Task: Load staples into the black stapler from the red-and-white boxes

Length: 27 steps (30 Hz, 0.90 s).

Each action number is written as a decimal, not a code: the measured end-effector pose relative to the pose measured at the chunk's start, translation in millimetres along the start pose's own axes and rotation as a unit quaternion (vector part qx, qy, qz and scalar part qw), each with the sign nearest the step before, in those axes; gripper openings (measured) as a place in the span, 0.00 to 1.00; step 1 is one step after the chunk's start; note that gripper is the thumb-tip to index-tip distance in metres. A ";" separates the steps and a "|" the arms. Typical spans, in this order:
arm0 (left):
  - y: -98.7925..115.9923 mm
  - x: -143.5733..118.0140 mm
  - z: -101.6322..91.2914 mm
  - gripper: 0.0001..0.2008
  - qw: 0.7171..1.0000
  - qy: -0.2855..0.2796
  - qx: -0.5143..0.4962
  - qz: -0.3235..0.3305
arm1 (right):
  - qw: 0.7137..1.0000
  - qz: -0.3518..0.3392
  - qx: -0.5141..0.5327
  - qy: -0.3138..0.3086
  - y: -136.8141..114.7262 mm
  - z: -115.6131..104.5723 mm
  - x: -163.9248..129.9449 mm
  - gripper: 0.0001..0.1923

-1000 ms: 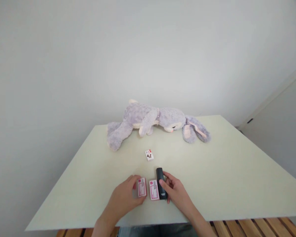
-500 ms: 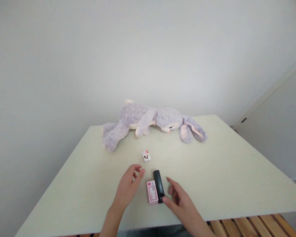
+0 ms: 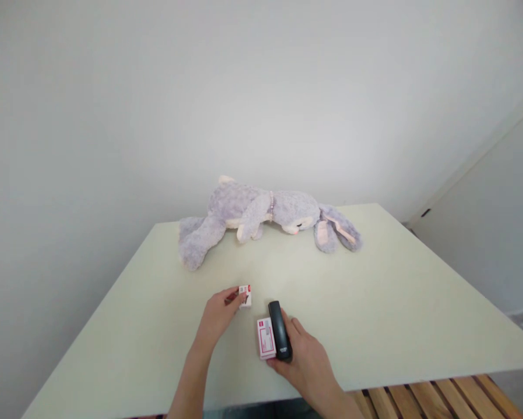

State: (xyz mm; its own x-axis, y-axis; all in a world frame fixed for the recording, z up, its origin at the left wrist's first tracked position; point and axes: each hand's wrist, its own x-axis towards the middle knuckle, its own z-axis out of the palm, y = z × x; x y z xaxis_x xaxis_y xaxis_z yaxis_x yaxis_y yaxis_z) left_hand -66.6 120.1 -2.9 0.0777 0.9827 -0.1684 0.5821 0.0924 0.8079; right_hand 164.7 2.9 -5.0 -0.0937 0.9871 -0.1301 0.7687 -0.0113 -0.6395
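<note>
Black stapler (image 3: 280, 330): likely stiff, weighty, slick; take it mid-body. Small white box (image 3: 245, 291): probably light, crushable card; pinch its sides. Your right hand (image 3: 307, 354) curls along the stapler's right side, firm grip unclear; pink-and-white box (image 3: 266, 338) abuts the stapler's left. Farther out, your left hand (image 3: 218, 315) pinches the small white box.

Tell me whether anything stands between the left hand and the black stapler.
Yes: the pink-and-white box sits against the left side of the black stapler, along its nearer part. The small white box, held by the left hand, is also on that side. Nothing else visible intervenes.
</note>
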 end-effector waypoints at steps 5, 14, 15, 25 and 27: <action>-2.9 -43.1 17.2 0.25 0.999 -0.005 -0.042 -0.029 | 1.000 -0.013 0.015 -0.023 -0.9 -5.2 4.1 0.50; 14.6 -65.9 46.0 0.17 0.998 0.045 -0.039 -0.006 | 0.995 -0.040 0.088 -0.020 -0.7 -15.6 0.8 0.50; 14.6 -65.1 44.8 0.17 0.998 0.054 -0.034 -0.005 | 0.995 -0.035 0.087 -0.017 0.1 -14.7 -0.1 0.50; 24.2 -65.6 60.5 0.17 0.995 0.092 -0.036 0.003 | 0.997 -0.021 0.066 -0.023 3.8 -4.5 -2.8 0.50; 24.5 -71.4 60.6 0.17 0.996 0.079 -0.037 0.013 | 0.998 -0.023 0.063 -0.022 5.5 -2.9 -2.1 0.50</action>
State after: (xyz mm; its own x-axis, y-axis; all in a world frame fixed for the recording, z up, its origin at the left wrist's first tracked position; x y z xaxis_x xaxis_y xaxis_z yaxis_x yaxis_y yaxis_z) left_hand -8.8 42.5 -5.3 -0.0403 0.9973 -0.0611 0.5200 0.0731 0.8510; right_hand 171.0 1.2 -6.0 -0.1569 0.9791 -0.1295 0.6781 0.0114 -0.7349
